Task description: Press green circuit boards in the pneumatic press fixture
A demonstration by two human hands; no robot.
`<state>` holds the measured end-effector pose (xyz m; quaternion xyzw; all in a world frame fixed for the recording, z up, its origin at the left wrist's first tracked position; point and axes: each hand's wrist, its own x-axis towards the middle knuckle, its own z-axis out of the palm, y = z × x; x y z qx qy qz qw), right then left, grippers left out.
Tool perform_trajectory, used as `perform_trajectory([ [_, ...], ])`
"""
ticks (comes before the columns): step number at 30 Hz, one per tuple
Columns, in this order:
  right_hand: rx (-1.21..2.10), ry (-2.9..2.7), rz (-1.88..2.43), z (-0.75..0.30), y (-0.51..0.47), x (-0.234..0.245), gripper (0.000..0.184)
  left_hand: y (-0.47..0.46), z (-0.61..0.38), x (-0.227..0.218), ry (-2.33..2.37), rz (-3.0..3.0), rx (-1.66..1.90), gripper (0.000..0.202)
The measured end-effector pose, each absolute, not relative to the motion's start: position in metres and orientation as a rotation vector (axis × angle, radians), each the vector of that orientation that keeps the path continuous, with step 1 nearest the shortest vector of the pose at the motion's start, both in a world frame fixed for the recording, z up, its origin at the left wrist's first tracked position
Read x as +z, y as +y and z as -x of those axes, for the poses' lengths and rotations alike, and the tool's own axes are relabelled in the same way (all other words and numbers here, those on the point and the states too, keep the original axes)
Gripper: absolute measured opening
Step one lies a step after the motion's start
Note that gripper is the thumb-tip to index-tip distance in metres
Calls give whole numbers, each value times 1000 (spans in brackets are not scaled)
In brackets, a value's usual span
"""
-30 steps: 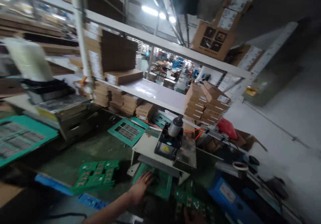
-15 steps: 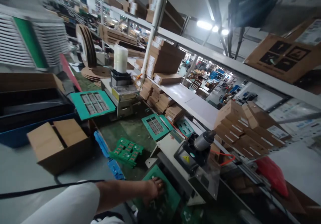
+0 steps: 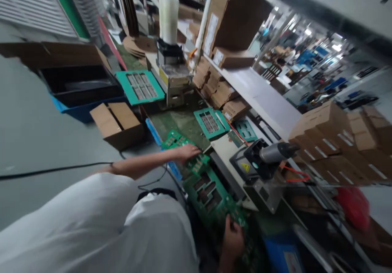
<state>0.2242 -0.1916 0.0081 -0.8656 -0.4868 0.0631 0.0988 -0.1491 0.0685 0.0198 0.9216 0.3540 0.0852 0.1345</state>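
My left hand (image 3: pixel 186 153) grips a green circuit board (image 3: pixel 198 165) by its upper side, beside several other green circuit boards (image 3: pixel 173 137) on the bench. Below it lies a green fixture plate (image 3: pixel 190 189) with dark cut-outs, in front of a bench machine (image 3: pixel 222 145). At the plate's near end my right hand (image 3: pixel 233 238) pinches the edge of another green circuit board (image 3: pixel 234 211) between thumb and fingers. More boards lie in the dim area beside the right hand; their outlines are blurred.
A teal frame (image 3: pixel 141 87) sits at a second machine (image 3: pixel 175 81); another teal frame (image 3: pixel 211 123) lies on the bench. An open carton (image 3: pixel 118 122) and a blue bin (image 3: pixel 76 112) stand left. Carton stacks (image 3: pixel 324 134) line the shelf. A black cable (image 3: pixel 58 169) crosses the left side.
My left hand has left the fixture plate and moved towards the boards on the bench, holding a circuit board. My right hand has come into view with a board. The camera has turned downward.
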Motion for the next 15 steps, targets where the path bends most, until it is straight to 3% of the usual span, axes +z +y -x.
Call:
perform_trajectory([
  [2, 112, -1351, 2595, -203, -189, 12, 45, 87, 187, 17, 1169, -2598, 95, 105],
  [4, 69, -1366, 2566, -175, -175, 15, 50, 100, 214, 12, 1229, -2560, 27, 108],
  [15, 114, -1535, 2748, -111, -121, 0, 37, 104, 210, -27, 1145, -2578, -89, 97],
])
